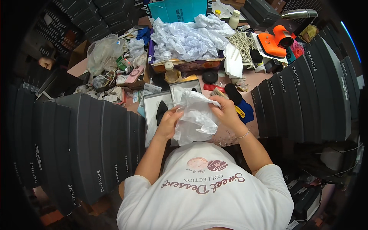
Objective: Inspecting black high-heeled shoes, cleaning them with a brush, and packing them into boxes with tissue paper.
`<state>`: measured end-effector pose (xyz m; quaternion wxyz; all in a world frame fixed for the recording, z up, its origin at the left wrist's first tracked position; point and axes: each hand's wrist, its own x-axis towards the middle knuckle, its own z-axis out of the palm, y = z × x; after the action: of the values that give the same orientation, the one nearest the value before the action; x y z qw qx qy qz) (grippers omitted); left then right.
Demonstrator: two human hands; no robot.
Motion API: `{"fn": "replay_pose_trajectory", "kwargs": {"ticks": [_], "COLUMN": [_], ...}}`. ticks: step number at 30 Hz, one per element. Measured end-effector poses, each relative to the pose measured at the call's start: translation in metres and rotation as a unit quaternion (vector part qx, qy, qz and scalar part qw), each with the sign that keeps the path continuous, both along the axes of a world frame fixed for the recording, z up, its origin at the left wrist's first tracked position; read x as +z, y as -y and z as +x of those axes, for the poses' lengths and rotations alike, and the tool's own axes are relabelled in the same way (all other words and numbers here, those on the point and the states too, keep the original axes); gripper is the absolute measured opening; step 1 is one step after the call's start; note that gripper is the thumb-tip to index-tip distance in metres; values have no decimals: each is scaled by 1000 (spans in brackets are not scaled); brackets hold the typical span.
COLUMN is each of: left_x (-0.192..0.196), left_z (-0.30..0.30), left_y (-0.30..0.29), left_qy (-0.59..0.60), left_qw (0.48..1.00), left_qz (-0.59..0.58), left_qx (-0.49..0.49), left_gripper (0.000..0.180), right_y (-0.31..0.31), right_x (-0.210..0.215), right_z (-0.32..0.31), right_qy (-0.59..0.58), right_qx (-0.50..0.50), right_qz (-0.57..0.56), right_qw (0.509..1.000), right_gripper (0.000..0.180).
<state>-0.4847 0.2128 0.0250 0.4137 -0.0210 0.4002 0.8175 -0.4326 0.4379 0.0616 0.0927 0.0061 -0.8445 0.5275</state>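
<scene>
A crumpled sheet of white tissue paper [197,120] is stretched between my two hands, over the near side of an open shoebox. My left hand [168,122] pinches its left edge. With thumb and fingers closed, my right hand [226,111] grips its upper right edge. Beneath the sheet lies the pale-lined shoebox [151,100], partly hidden. Inside it, beside my left hand, shows part of a black shoe [161,109]. A yellow-handled tool [240,111] and a blue cloth [247,111] lie just right of my right hand.
Stacked dark shoeboxes stand left [90,134] and right [299,92]. Behind the work spot is a bin of crumpled white paper [188,40]. Clear plastic bags [102,53] sit at the far left. White paper sticks [241,46] and an orange device [274,42] are at the far right.
</scene>
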Motion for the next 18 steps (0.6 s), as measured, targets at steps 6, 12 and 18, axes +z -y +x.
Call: {"fn": "replay_pose_trajectory", "kwargs": {"ticks": [6, 12, 18], "left_x": [-31, -33, -8], "left_z": [21, 19, 18], "left_y": [-22, -7, -8], "left_qy": [-258, 93, 46], "left_qw": [932, 995, 994], "left_qz": [-255, 31, -48], "left_qx": [11, -4, -85], "left_gripper": [35, 38, 40], "right_y": [21, 8, 10], "right_x": [3, 2, -18], "right_z": [1, 23, 23], "right_qy": [-139, -118, -137], "right_qx": [37, 132, 125], "right_qz": [172, 320, 394], "right_qw": [975, 931, 900], "right_gripper": [48, 56, 53]}}
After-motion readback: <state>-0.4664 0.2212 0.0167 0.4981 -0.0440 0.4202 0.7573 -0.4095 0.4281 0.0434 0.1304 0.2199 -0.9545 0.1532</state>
